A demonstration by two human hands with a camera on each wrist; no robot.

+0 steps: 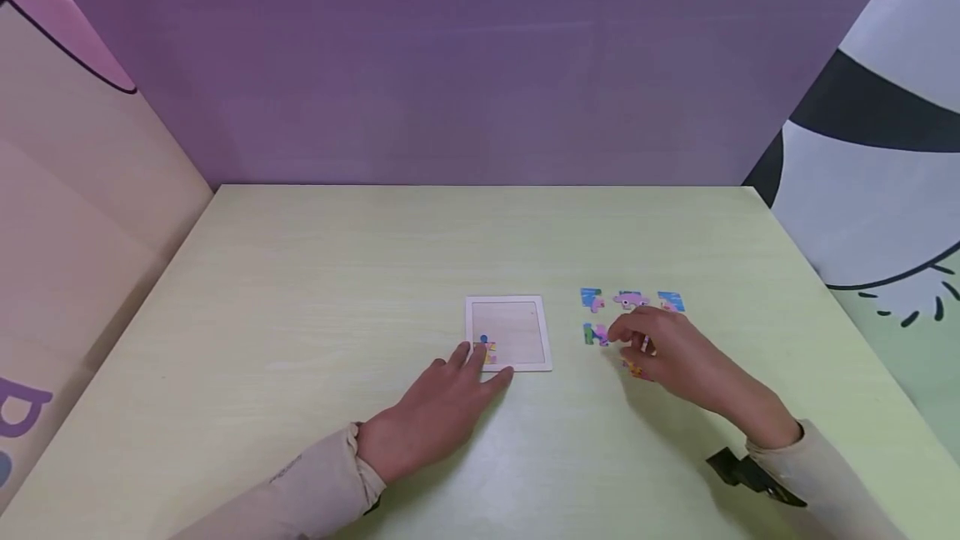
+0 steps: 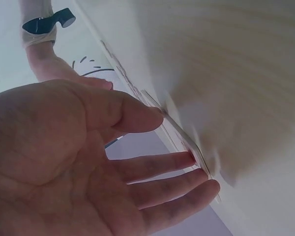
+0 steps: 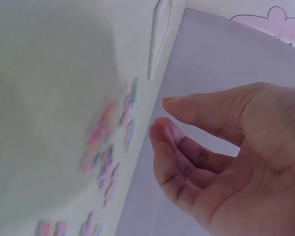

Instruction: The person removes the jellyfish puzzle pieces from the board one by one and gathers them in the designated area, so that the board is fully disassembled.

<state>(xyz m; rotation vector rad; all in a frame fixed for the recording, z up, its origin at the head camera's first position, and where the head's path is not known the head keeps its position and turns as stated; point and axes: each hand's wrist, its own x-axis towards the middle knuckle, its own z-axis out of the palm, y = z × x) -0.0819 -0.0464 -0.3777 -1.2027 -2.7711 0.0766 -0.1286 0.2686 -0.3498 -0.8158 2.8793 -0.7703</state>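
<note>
A square white puzzle tray [image 1: 546, 352] lies on the table, with one colourful jigsaw piece [image 1: 491, 353] in its near left corner. My left hand [image 1: 431, 419] rests at the tray's near left edge, fingers extended and thumb at the near rim. Edge-on, the tray [image 2: 187, 140] shows beside those fingertips in the left wrist view. Right of the tray lie several loose jigsaw pieces [image 1: 592, 299]. Over them hovers my right hand [image 1: 686, 357], which hides some. Its thumb and bent fingers stand apart in the right wrist view, with nothing between them.
The pale wooden table [image 1: 337, 273] meets a purple panel [image 1: 480, 90] at its back edge. Printed cartoon panels flank it left and right. A dark strap [image 1: 753, 477] sits on the right sleeve.
</note>
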